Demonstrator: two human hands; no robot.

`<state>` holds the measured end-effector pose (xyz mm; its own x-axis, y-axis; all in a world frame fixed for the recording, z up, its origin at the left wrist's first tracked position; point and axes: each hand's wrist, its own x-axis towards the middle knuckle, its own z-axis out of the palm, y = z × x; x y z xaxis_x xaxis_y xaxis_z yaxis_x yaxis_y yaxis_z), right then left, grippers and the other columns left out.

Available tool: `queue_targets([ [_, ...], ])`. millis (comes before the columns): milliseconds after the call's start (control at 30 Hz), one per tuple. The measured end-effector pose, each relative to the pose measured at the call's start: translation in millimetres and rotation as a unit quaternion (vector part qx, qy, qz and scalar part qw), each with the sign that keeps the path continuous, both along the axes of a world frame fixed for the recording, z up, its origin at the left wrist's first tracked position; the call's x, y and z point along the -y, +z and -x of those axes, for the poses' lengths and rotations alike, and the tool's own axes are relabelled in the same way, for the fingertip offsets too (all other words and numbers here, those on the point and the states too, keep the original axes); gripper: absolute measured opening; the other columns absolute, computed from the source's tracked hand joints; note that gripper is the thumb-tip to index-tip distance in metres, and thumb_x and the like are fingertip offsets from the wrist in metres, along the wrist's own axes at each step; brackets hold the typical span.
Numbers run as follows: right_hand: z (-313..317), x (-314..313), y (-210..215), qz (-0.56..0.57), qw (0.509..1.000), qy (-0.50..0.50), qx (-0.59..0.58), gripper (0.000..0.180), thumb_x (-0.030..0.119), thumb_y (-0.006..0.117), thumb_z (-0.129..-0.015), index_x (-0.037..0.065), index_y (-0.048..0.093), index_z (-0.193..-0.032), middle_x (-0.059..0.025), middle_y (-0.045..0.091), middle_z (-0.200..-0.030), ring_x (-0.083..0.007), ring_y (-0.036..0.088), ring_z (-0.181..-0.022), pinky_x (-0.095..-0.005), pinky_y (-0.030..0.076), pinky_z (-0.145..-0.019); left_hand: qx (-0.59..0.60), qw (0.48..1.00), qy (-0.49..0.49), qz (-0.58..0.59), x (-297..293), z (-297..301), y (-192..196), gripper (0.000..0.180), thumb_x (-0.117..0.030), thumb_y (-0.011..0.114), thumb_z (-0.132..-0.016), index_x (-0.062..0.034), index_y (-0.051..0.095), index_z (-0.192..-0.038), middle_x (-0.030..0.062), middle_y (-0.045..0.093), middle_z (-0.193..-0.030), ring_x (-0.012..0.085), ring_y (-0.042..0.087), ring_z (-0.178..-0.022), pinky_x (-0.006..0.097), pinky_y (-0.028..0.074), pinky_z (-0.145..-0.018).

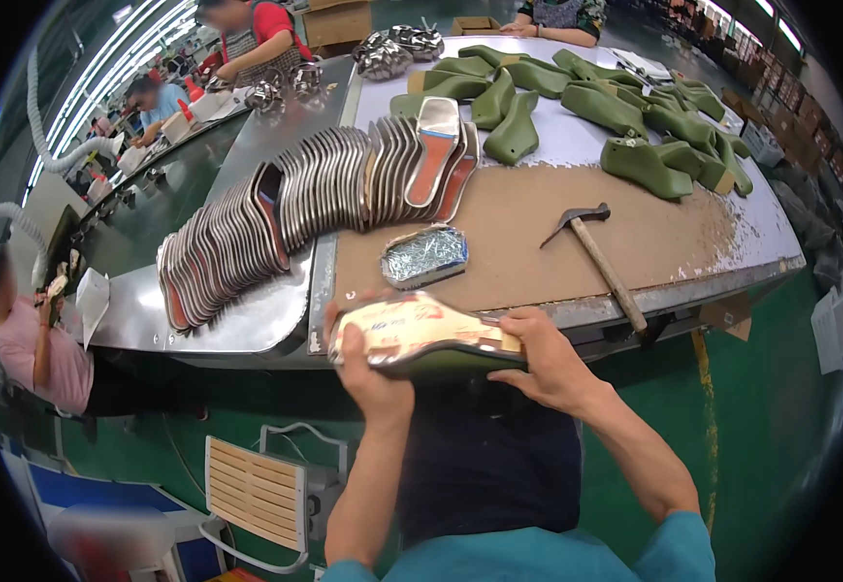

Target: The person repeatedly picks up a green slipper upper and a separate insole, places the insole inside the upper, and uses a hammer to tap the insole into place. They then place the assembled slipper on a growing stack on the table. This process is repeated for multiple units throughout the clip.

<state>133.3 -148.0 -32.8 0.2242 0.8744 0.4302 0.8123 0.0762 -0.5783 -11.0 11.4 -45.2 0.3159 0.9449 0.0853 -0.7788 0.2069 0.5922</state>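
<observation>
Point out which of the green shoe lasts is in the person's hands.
It is the green shoe last held below the table edge, with an insole laid on top, gripped by the left hand and right hand. The other lasts lie on the table.

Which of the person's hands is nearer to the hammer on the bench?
Right. The right hand grips the shoe last's heel end just below-left of the hammer; the left hand holds the toe end, farther away.

The insole (412, 330) between the two hands looks glossy, a shiny film over pale printed lining, on a matt green plastic shoe form (441, 363). The stacked insoles (295, 204) gleam like metal foil. The hammer (596, 254) has a wooden handle and dark metal head. The brown mat (538, 233) looks rough and matt.
</observation>
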Motion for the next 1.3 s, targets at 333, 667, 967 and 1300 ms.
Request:
queue_targets([
  [333,8.1,-25.3,-2.0,0.041,0.993,0.073,0.080,0.068,0.012,0.080,-0.066,0.007,0.044,-0.124,-0.0171,0.047,-0.114,-0.0359,0.050,-0.105,-0.0433,0.044,-0.089,-0.136,0.987,0.080,0.000,12.2,61.6,-20.8,0.053,-0.019,0.051,-0.092,-0.0042,0.031,-0.139,0.0183,0.049,-0.127,0.0297,0.052,-0.116,0.043,0.046,-0.097],
  [667,12.4,-21.6,-17.9,0.057,0.994,0.041,0.081,0.069,0.010,0.079,-0.065,0.004,0.042,-0.123,-0.0170,0.048,-0.109,-0.0364,0.052,-0.095,-0.0433,0.046,-0.083,-0.527,0.788,0.108,-0.301,-46.5,72.7,-18.8,0.027,-0.010,0.061,-0.088,0.0012,0.063,-0.113,0.0153,0.061,-0.110,0.0230,0.060,-0.100,0.032,0.048,-0.088],
  [967,21.7,-20.2,-17.9,0.057,0.994,0.012,0.097,0.066,0.012,0.080,-0.063,0.008,0.046,-0.120,-0.0137,0.050,-0.106,-0.0337,0.052,-0.094,-0.0416,0.047,-0.079,-0.693,0.493,-0.072,-0.521,-121.3,-75.1,7.3,0.024,-0.032,0.073,-0.073,-0.0148,0.075,-0.089,0.0125,0.070,-0.081,0.0305,0.067,-0.076,0.040,0.053,-0.072],
  [1300,21.2,-20.6,-21.4,0.078,0.994,0.008,0.074,0.064,0.015,0.079,-0.067,0.006,0.046,-0.121,-0.0158,0.050,-0.110,-0.0349,0.053,-0.099,-0.0426,0.048,-0.083,-0.643,0.592,-0.067,-0.481,-113.6,-73.0,18.4,0.021,-0.025,0.068,-0.080,-0.0119,0.073,-0.096,0.0124,0.070,-0.086,0.0276,0.068,-0.080,0.037,0.052,-0.075],
])
